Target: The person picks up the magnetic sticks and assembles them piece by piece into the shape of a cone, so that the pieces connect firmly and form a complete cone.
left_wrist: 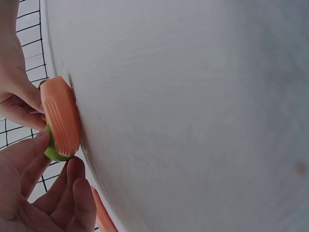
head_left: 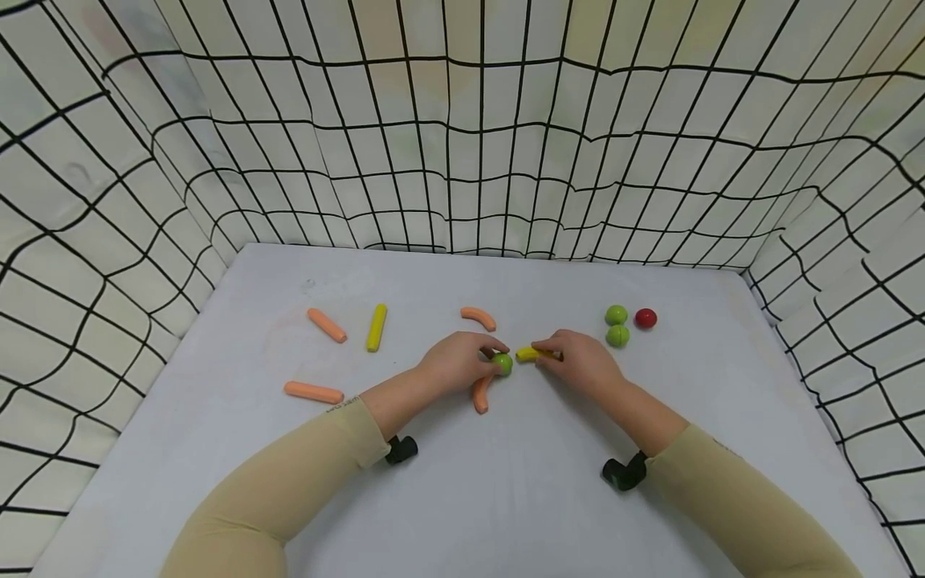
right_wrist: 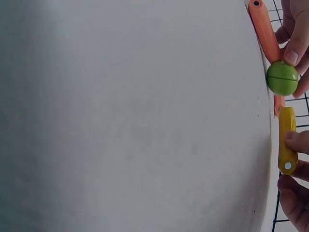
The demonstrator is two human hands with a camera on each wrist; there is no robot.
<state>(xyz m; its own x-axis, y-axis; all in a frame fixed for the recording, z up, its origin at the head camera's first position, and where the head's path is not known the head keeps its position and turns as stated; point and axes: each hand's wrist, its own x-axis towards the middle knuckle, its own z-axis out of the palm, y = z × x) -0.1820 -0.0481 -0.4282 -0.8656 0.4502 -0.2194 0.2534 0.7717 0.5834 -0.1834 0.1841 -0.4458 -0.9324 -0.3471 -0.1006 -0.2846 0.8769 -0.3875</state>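
Observation:
My left hand [head_left: 457, 363] pinches a green ball [head_left: 503, 364] between thumb and fingers, near the middle of the white table. A curved orange piece [head_left: 480, 396] lies just below that ball; in the left wrist view the orange piece [left_wrist: 60, 116] hides part of the ball. A short way to the right, my right hand [head_left: 580, 363] pinches a yellow stick [head_left: 526, 354], whose left end points at the ball. The right wrist view shows a small gap between the green ball [right_wrist: 282, 78] and the yellow stick [right_wrist: 287, 126]. Behind the left hand lies another curved orange piece [head_left: 478, 318].
On the left lie two straight orange sticks [head_left: 327, 325] and a yellow stick [head_left: 376, 327]. At the right are two green balls [head_left: 617, 315] and a red ball [head_left: 646, 319]. Black grid netting [head_left: 448, 152] over white walls encloses the table [head_left: 499, 514] at the back and sides.

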